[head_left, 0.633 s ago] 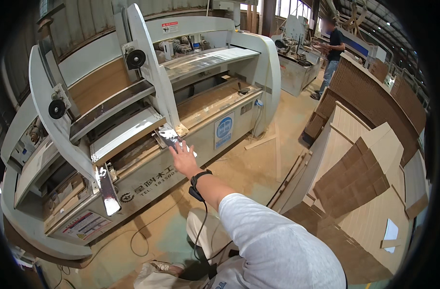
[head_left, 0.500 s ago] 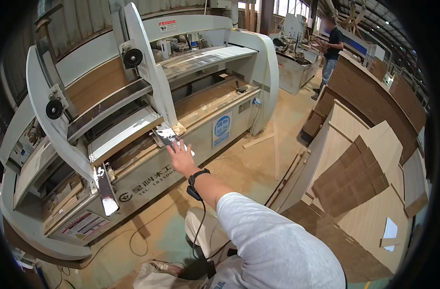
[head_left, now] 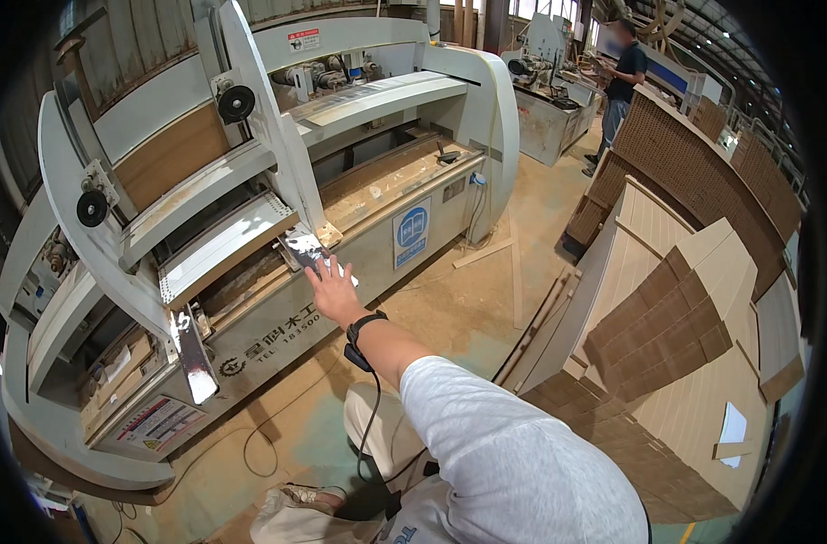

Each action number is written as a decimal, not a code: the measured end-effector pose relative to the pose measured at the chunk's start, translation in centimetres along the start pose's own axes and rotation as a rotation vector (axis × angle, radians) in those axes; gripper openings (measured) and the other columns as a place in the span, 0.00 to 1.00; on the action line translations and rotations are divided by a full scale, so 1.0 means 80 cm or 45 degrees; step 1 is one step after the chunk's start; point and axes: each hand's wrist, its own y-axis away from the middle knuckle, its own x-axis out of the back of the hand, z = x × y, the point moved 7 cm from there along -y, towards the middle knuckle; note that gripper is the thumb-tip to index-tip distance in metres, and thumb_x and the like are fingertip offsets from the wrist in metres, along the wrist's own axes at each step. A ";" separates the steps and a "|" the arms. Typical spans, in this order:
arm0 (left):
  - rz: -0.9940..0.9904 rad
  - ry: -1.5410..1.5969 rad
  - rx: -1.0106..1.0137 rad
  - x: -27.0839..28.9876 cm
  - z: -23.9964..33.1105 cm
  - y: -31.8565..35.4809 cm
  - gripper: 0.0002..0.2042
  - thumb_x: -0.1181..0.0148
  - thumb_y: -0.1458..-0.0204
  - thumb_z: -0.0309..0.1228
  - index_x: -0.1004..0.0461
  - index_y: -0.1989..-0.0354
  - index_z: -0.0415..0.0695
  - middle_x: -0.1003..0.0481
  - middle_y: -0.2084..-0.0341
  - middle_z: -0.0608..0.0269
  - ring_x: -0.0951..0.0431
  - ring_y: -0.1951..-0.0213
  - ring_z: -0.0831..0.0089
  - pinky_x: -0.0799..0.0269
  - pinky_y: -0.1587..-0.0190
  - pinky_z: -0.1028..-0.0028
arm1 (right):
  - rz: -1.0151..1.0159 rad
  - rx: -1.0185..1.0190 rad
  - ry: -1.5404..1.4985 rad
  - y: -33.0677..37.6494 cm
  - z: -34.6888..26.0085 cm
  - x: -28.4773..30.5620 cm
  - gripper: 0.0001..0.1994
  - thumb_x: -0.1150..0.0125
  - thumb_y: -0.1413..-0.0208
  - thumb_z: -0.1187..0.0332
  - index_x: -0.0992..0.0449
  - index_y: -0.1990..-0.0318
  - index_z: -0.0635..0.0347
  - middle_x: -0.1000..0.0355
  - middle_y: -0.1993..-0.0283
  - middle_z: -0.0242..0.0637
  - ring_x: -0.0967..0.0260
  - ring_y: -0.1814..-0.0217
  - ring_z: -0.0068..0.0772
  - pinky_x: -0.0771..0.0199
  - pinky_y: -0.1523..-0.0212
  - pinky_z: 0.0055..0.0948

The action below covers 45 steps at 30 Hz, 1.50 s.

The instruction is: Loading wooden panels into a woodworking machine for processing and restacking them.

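My right hand (head_left: 333, 295) reaches out with its fingers spread and its back turned up. Its fingertips lie on or just over the near end of a shiny metal support plate (head_left: 302, 243) that juts from the front of a large grey-white machine (head_left: 286, 313). Nothing is gripped in it. A second shiny metal plate (head_left: 194, 358) sticks out farther left. Between the two, a white perforated panel (head_left: 223, 254) with a wooden front edge lies on the machine bed. My left hand is out of view.
Stacked wooden panels and brown cardboard (head_left: 653, 340) stand to my right. A cable (head_left: 259, 453) loops over the floor, and wood strips (head_left: 515, 272) lie beside the machine. At the back right, another person (head_left: 626, 77) stands near a second machine (head_left: 549, 118).
The view has shifted slightly, so the machine sits a little farther left. My right hand stays by the same metal plate, its fingers still spread.
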 end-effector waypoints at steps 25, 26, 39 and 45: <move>0.059 -0.119 0.160 0.046 -0.062 -0.030 0.16 0.49 0.46 0.41 0.32 0.57 0.41 0.30 0.62 0.55 0.31 0.61 0.65 0.33 0.60 0.68 | 0.031 0.008 0.015 0.004 -0.001 0.003 0.24 0.62 0.45 0.66 0.45 0.38 0.51 0.51 0.35 0.44 0.60 0.33 0.53 0.57 0.41 0.61; 0.063 -0.127 0.171 0.049 -0.065 -0.029 0.16 0.49 0.46 0.41 0.32 0.57 0.41 0.30 0.62 0.56 0.31 0.61 0.65 0.33 0.60 0.68 | 0.011 -0.001 0.016 0.003 0.000 0.001 0.26 0.58 0.47 0.65 0.46 0.38 0.51 0.52 0.35 0.44 0.61 0.32 0.52 0.57 0.41 0.61; 0.118 -0.240 0.282 0.088 -0.097 -0.024 0.16 0.49 0.46 0.41 0.32 0.57 0.42 0.30 0.62 0.56 0.31 0.61 0.67 0.33 0.61 0.70 | -0.077 -0.025 -0.021 -0.002 -0.001 -0.001 0.28 0.56 0.47 0.64 0.49 0.37 0.49 0.56 0.33 0.44 0.64 0.30 0.51 0.59 0.39 0.59; 0.138 -0.292 0.330 0.106 -0.114 -0.014 0.16 0.50 0.46 0.41 0.32 0.56 0.42 0.30 0.63 0.57 0.31 0.62 0.67 0.33 0.61 0.70 | -0.123 -0.034 0.002 0.002 0.001 -0.003 0.29 0.55 0.47 0.63 0.50 0.36 0.48 0.57 0.32 0.43 0.65 0.30 0.51 0.60 0.39 0.59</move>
